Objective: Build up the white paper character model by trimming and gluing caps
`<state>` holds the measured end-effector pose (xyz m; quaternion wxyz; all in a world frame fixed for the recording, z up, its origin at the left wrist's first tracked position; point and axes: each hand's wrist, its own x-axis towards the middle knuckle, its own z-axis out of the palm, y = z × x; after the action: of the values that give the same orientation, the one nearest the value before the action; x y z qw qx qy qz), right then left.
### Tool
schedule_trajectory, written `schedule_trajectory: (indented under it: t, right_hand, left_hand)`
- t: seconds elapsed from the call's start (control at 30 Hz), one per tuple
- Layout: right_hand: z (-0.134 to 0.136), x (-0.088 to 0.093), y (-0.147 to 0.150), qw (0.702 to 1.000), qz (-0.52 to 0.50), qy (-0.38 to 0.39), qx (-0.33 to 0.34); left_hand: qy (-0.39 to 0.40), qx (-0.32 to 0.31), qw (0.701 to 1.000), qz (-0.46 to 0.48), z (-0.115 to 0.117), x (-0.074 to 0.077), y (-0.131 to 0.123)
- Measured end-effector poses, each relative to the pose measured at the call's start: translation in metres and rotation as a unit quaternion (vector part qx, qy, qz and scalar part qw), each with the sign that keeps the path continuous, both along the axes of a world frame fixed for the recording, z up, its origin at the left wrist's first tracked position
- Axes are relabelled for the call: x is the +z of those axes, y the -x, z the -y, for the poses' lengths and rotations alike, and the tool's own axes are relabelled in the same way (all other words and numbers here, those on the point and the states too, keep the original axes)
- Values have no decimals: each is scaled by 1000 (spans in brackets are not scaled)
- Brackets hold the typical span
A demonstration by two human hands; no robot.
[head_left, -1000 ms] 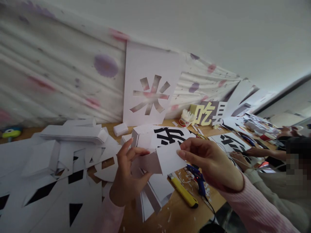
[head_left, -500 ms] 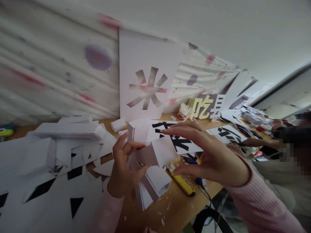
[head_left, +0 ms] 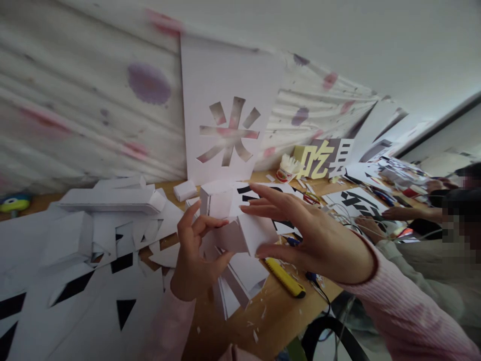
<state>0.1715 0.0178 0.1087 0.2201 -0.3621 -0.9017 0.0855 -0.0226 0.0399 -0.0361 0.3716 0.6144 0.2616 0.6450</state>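
Note:
A small white folded foam-board piece (head_left: 255,231), bent at a sharp edge, is raised above the table. My left hand (head_left: 197,250) pinches its left panel, thumb below and fingers at the top. My right hand (head_left: 311,235) spans the right panel from the other side, with fingertips at the upper edge and thumb at the lower edge. Its fingers are long and only slightly bent. Beneath the hands lie more white foam-board box parts (head_left: 251,273). A yellow utility knife (head_left: 285,277) rests on the table to their right.
White board scraps (head_left: 75,306), some with black patches, cover the left side. A white panel with a cut-out character (head_left: 195,80) leans on the curtain. Yellow and white cut characters (head_left: 317,160) stand behind. Cables and another person's hands (head_left: 409,214) are at right.
My right hand has moved left and closed in on the folded piece, its thumb now at the lower edge. My left hand keeps its pinch. The view has shifted slightly.

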Motion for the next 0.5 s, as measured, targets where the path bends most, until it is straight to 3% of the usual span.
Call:
schedule_trajectory:
  t: [0.2, 0.5]
  right_hand:
    - [2, -2, 0, 1000, 6, 2, -7]
    - [0, -5, 1, 1000, 23, -10, -1]
  left_hand:
    - [-4, -14, 1000, 10, -1, 0, 1]
    - [4, 12, 1000, 5, -4, -4, 4]
